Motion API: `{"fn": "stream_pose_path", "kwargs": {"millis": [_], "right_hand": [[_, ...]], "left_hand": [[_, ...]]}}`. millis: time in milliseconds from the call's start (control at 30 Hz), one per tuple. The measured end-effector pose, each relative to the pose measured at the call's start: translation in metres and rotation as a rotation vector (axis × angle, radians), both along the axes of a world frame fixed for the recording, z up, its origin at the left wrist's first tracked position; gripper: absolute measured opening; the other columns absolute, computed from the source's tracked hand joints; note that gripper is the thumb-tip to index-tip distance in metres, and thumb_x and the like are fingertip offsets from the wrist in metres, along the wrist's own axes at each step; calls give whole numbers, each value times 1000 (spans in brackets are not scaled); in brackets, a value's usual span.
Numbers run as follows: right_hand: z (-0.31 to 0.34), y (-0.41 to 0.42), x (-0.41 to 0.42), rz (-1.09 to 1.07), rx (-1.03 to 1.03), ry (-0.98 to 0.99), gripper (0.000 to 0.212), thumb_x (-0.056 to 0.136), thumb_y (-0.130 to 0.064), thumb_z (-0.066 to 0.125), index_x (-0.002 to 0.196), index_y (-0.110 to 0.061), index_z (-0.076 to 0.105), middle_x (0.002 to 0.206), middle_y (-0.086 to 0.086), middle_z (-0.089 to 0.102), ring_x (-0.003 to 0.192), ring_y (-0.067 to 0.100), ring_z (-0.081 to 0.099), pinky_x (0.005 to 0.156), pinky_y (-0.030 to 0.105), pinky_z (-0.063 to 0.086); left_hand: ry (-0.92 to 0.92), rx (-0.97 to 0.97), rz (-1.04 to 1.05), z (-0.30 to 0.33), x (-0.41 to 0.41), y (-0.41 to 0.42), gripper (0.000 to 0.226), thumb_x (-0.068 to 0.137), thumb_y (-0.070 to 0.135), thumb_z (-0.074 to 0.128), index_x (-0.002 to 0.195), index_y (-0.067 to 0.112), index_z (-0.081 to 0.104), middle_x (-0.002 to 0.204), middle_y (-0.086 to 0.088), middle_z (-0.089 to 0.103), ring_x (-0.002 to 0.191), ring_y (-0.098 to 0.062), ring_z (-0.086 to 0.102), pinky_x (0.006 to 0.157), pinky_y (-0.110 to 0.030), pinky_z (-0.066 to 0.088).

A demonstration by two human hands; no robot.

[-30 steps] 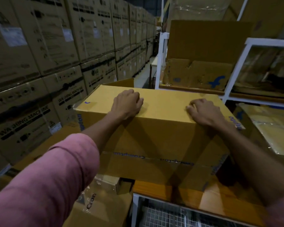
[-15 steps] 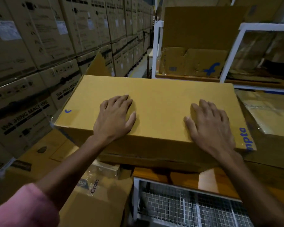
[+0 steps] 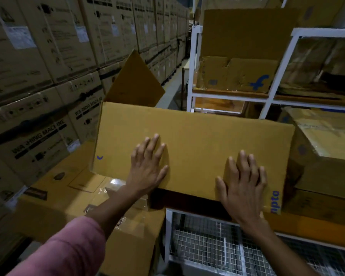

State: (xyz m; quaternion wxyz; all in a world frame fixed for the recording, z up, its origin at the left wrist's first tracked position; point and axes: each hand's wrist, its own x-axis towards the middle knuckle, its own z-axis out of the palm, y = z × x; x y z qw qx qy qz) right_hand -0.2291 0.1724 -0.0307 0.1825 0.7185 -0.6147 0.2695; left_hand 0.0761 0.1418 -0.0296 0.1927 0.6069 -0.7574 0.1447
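Both hands, left point(image 3: 147, 170) and right point(image 3: 243, 188), press spread fingers flat on the box point(image 3: 197, 140); overhanging the shelf point(image 3: 307, 220), it could tip off leftward.

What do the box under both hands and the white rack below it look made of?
Box: matte tan cardboard, likely corrugated, given its creased upright flap and printed blue lettering. Rack frame: probably white-painted metal, thin square bars; its panel is bare wire mesh.
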Motion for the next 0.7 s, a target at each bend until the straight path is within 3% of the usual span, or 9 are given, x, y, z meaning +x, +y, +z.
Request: {"fn": "stream_pose_path", "kwargs": {"millis": [133,267,367,433,533,633,700], "right_hand": [[-18,-9,-1,24,87,-55,61,91,-35,70,143,-11,50,146,18,43,132,41,42,96,59,37],[-12,-26,1,77,49,8,48,93,-35,68,135,-13,57,127,15,52,116,35,49,86,51,39],[-3,-42,12,123,67,30,42,96,-43,49,127,-17,62,123,10,57,113,30,50,87,46,38],[-1,-54,20,176,226,9,42,100,-46,43,127,-20,62,125,7,59,116,26,50,92,47,40],[-10,-69,25,209,480,33,46,103,-50,42,139,-24,53,141,5,49,130,24,43,106,48,36],[-20,-78,27,202,497,67,49,103,-54,37,141,-26,50,146,5,44,134,24,39,111,49,32],[-21,-84,30,190,513,64,53,101,-56,31,142,-26,48,148,6,42,136,26,38,112,50,31]], "left_hand": [[15,80,64,-19,-1,-8,71,95,58,46,154,21,34,160,-12,22,141,-39,29,110,-58,29],[27,68,102,-13,-4,-19,68,99,57,38,154,19,33,155,-14,28,138,-39,30,109,-55,27],[94,179,131,-10,-9,-27,67,101,61,27,154,21,34,160,-11,22,147,-35,20,114,-56,23],[205,347,123,-18,-9,-34,65,104,61,23,157,23,28,166,-5,11,153,-32,12,119,-55,24],[452,633,134,-28,-6,-41,70,103,67,18,162,28,14,172,-2,7,155,-31,16,121,-52,20],[444,573,138,-36,-3,-49,79,97,77,14,160,28,19,167,-7,23,152,-33,26,122,-50,21],[480,577,130,-44,1,-58,91,87,88,8,158,33,18,167,-2,22,151,-30,26,121,-57,23]]}}
